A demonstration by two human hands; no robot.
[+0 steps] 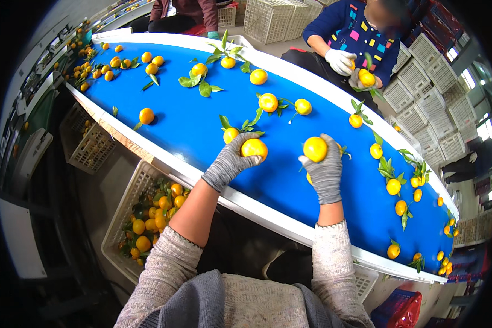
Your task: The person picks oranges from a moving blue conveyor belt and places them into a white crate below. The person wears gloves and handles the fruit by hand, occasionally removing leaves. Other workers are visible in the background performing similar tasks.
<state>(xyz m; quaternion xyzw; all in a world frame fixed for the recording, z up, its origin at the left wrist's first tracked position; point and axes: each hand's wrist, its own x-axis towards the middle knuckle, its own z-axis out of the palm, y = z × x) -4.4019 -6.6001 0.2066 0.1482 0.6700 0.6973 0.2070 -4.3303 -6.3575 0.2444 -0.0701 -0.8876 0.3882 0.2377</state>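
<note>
My left hand, in a grey knit glove, grips an orange citrus fruit over the blue conveyor belt. Just beyond its fingers lies a leafy fruit, partly covered by the hand. To the right, my gloved right hand is closed around another citrus fruit. Parts of two more fruits peek out at either side of that hand, mostly hidden by it. Farther up the belt rest a fruit with leaves and a fruit with a long stem.
White rails edge the belt, which carries several scattered fruits. A plastic crate of leafy fruit stands below at my left. Across the belt, a person in white gloves holds fruit; another person sits farther left. Stacked crates stand behind.
</note>
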